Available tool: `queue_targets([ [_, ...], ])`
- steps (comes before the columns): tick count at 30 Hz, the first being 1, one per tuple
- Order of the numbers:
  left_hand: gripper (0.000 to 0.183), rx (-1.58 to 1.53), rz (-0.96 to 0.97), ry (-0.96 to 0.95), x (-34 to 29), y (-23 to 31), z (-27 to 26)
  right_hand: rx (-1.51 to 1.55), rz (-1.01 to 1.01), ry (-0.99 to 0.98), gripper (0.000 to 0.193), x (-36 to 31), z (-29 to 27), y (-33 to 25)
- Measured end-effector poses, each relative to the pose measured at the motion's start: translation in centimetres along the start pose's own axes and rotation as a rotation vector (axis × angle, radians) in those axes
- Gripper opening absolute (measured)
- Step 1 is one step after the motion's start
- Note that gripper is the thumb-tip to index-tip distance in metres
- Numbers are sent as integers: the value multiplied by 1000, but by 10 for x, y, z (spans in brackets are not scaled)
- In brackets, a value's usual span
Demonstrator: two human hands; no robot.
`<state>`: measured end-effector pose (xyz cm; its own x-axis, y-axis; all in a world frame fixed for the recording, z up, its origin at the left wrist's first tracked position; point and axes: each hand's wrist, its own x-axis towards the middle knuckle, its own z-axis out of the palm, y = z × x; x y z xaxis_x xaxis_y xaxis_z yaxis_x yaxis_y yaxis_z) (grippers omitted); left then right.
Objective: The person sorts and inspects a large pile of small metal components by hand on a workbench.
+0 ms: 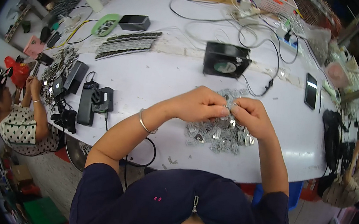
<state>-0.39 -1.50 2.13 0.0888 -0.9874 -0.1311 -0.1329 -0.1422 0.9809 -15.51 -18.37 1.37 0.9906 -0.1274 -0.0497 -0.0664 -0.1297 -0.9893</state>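
Note:
Both my hands meet above a loose pile of small shiny metal parts [220, 138] on the white table. My left hand [202, 104], on the arm with a silver bangle [142, 120], has its fingers curled in a pinch. Close against it, my right hand [251, 115] pinches too, thumb toward the left thumb. A small piece, mostly covered by the fingertips, seems to sit between them; its kind cannot be made out. Beyond the hands stands a black square fan [226, 60] with a cable running to its right.
Strips of metal parts [127, 45] and a green dish [105, 24] lie at the back left. A black power bank [87, 103] rests left of my arm; a phone [310, 91] lies at right. Cables cross the far table. People sit at both sides, one [25, 117] at left.

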Motion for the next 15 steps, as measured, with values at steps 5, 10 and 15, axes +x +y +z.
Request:
queue_targets([
  [5, 24, -222, 8, -9, -12, -4, -6, 550, 173, -105, 28, 8, 4, 3],
  [10, 21, -349, 17, 130, 3, -15, -3, 314, 167, 17, 25, 21, -8, 20],
  [15, 24, 140, 78, 405, 16, -17, 1, 33, 163, 134, 26, 22, -14, 18],
])
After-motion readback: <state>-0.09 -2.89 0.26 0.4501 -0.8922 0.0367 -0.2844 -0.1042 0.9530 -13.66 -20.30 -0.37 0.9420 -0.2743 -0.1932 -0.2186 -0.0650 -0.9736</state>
